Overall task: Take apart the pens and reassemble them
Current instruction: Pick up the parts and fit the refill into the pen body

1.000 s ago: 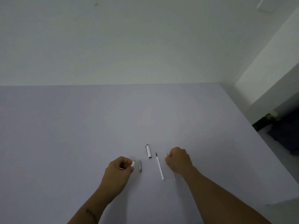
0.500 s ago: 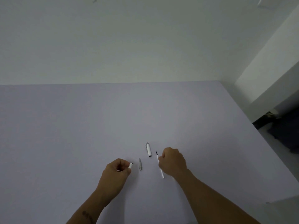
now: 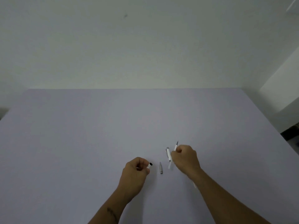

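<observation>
My left hand (image 3: 137,173) is closed around a white pen barrel (image 3: 149,165), whose dark open end pokes out to the right. My right hand (image 3: 186,159) grips a thin white ink refill (image 3: 176,145) with its dark tip pointing up and away. The refill's lower end shows blurred below my fist. A white pen cap with a silver end (image 3: 168,154) lies on the table just left of my right hand. A small silver tip cone (image 3: 161,170) lies between my two hands.
The pale lilac table (image 3: 97,135) spreads wide around the parts. Its right edge drops off toward a dark floor area (image 3: 291,133). A plain white wall stands behind the table's far edge.
My right hand moved left onto the refill that lay on the table and lifted it, tip upward. My left hand kept hold of the barrel and turned its open end outward.
</observation>
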### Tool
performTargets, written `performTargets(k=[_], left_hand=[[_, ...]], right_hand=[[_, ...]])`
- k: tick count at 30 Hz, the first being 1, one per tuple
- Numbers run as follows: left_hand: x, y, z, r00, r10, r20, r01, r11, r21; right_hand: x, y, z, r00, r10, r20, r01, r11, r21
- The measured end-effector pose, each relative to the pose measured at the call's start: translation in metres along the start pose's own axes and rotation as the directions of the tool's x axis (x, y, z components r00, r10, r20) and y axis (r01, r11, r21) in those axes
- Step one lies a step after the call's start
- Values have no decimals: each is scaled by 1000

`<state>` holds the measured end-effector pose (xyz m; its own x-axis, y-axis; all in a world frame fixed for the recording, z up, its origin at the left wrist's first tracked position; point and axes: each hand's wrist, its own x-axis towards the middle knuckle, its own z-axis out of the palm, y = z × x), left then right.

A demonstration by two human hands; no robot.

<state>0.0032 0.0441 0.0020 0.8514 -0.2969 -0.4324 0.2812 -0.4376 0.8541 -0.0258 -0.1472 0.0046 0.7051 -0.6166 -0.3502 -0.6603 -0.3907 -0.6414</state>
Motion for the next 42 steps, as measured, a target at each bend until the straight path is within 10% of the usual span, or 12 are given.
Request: performTargets(k=[5, 19, 24, 32, 42], left_hand=[[-3, 4, 1, 1000, 14, -17, -14, 1000, -28], [-9, -1, -5, 999, 39, -28, -42, 995, -91], [-11, -2, -11, 996, 54, -72, -62, 992, -112], [-13, -10, -18, 995, -8, -98, -8, 986, -167], [-8, -18, -22, 991, 42, -126, -53, 995, -85]], right_hand=[[-21, -43, -7, 981, -194, 13, 183, 944, 274], [-40, -49, 9, 955, -294, 33, 282, 940, 192], [-39, -40, 15, 922, -303, 242, 281, 952, 120], [-13, 1, 32, 984, -11, 180, 51, 974, -219], [-11, 3, 66, 990, -29, 138, 86, 898, -431]])
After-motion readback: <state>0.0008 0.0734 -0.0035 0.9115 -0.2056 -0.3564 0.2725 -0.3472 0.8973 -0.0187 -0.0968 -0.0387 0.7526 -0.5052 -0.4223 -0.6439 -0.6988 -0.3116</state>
